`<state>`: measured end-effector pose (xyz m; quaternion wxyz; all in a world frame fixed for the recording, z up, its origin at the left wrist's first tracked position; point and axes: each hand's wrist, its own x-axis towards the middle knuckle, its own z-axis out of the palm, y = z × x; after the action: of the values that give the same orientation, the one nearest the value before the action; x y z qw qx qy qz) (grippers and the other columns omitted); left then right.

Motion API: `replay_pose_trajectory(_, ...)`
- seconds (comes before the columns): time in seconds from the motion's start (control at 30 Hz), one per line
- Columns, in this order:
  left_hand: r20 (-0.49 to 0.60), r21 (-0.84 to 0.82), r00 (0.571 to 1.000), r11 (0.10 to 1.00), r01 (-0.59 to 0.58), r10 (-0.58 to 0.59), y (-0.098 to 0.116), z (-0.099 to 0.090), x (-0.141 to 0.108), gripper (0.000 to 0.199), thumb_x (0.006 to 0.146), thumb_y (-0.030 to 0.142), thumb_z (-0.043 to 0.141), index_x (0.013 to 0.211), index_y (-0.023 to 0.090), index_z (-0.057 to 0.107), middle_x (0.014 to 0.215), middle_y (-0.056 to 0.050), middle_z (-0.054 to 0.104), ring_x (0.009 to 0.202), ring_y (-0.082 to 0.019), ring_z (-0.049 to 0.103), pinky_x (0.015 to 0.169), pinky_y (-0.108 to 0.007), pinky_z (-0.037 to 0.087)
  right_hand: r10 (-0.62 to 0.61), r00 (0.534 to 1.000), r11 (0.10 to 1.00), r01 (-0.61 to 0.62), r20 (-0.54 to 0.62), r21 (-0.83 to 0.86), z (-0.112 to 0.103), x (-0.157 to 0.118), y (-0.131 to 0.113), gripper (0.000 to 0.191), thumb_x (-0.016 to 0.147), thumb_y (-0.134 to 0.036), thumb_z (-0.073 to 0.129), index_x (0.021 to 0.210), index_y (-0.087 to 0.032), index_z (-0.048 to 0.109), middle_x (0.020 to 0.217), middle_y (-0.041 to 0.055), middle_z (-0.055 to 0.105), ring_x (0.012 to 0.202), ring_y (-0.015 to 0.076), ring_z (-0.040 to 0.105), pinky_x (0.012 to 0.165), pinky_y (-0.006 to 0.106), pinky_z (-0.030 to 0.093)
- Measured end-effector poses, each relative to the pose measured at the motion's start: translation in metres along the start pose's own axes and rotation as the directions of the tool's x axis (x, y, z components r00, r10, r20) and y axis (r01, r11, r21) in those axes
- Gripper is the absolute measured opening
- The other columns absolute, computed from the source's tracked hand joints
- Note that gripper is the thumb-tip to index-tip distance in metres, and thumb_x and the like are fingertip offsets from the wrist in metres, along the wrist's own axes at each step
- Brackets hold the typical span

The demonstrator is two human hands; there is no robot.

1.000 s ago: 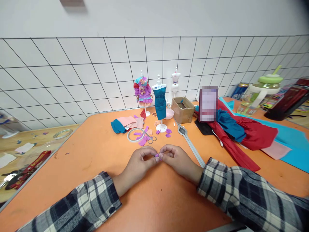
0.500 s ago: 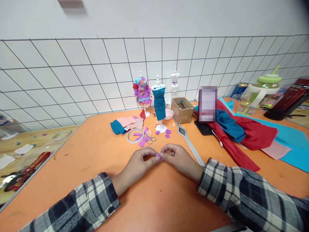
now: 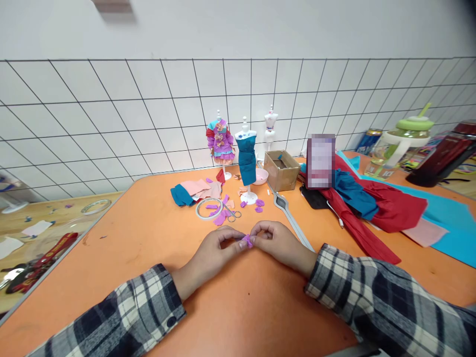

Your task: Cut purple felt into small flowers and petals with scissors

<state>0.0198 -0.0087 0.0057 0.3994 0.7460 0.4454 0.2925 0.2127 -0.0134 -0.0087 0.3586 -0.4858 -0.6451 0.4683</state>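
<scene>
A small crumpled purple paper piece (image 3: 248,241) is pinched between both hands above the orange table (image 3: 238,307). My left hand (image 3: 219,248) grips its left side with thumb and fingers, and my right hand (image 3: 277,244) pinches its right side. Beyond them stands a small dress form in a teal dress (image 3: 247,159). By its base lie several small purple crumpled pieces (image 3: 259,203). Purple scraps (image 3: 220,217), small scissors (image 3: 232,214) and a roll of tape (image 3: 200,209) sit to the left of the form.
Further back are a dressed purple form (image 3: 222,144), a bare white form (image 3: 270,129), a pink bowl (image 3: 262,177) and a cardboard box (image 3: 281,173). A phone (image 3: 320,161), red fabric (image 3: 394,203), a jug (image 3: 394,148) and a dark red flask (image 3: 442,156) are at right.
The fingers of my right hand have shifted slightly right, and more of the purple piece shows between the hands. The camera view has moved a little.
</scene>
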Motion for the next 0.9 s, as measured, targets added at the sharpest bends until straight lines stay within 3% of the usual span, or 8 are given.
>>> replay_pose_trajectory(0.23,0.017,-0.002,1.000,1.000,-0.018,0.018,-0.005,0.000,0.002,0.025,0.079,0.041,0.065,0.074,0.017,0.071,0.080,-0.005,0.068,0.077,-0.018,0.062,0.073,-0.028,0.048,-0.077,0.997,0.984,0.072,-0.026,-0.166,0.001,-0.002,0.001,0.013,0.075,-0.030,0.067,0.075,-0.018,0.068,0.062,-0.0034,0.053,0.056,0.0093,0.041,0.051,0.022,0.030)
replay_pose_trajectory(0.33,0.083,-0.006,0.996,1.000,-0.027,0.027,-0.006,0.000,0.001,0.025,0.081,0.040,0.064,0.074,0.018,0.072,0.081,-0.005,0.068,0.077,-0.017,0.062,0.074,-0.028,0.048,-0.101,0.995,0.975,0.098,-0.004,-0.200,-0.001,-0.002,0.000,0.011,0.075,-0.029,0.068,0.076,-0.018,0.069,0.069,-0.0019,0.058,0.059,0.0098,0.044,0.054,0.022,0.033)
replay_pose_trajectory(0.53,0.171,-0.110,0.985,0.994,-0.015,0.034,-0.008,-0.004,0.001,0.024,0.081,0.042,0.066,0.078,0.018,0.072,0.087,-0.005,0.070,0.084,-0.019,0.064,0.080,-0.029,0.049,-0.238,0.962,0.968,0.246,0.134,-0.049,-0.011,-0.001,-0.004,0.021,0.083,-0.028,0.062,0.100,-0.022,0.072,0.093,0.0031,0.067,0.076,0.0137,0.057,0.069,0.026,0.044)
replay_pose_trajectory(0.73,0.263,-0.153,0.962,0.988,-0.036,0.076,-0.010,-0.009,0.002,0.027,0.083,0.044,0.064,0.078,0.018,0.071,0.085,-0.004,0.069,0.081,-0.017,0.063,0.078,-0.027,0.048,-0.247,0.947,0.965,0.259,0.205,-0.034,-0.012,0.000,-0.001,0.013,0.079,-0.030,0.068,0.086,-0.021,0.074,0.083,0.0018,0.066,0.069,0.0120,0.055,0.064,0.024,0.042)
replay_pose_trajectory(0.9,0.257,-0.140,0.963,0.989,-0.051,0.086,-0.007,-0.010,0.002,0.027,0.085,0.044,0.061,0.086,0.020,0.073,0.090,-0.005,0.068,0.085,-0.018,0.062,0.079,-0.027,0.047,-0.202,0.972,0.975,0.212,0.123,-0.073,-0.009,0.000,-0.002,0.012,0.079,-0.029,0.067,0.082,-0.018,0.071,0.077,0.0002,0.063,0.064,0.0105,0.050,0.059,0.023,0.039)
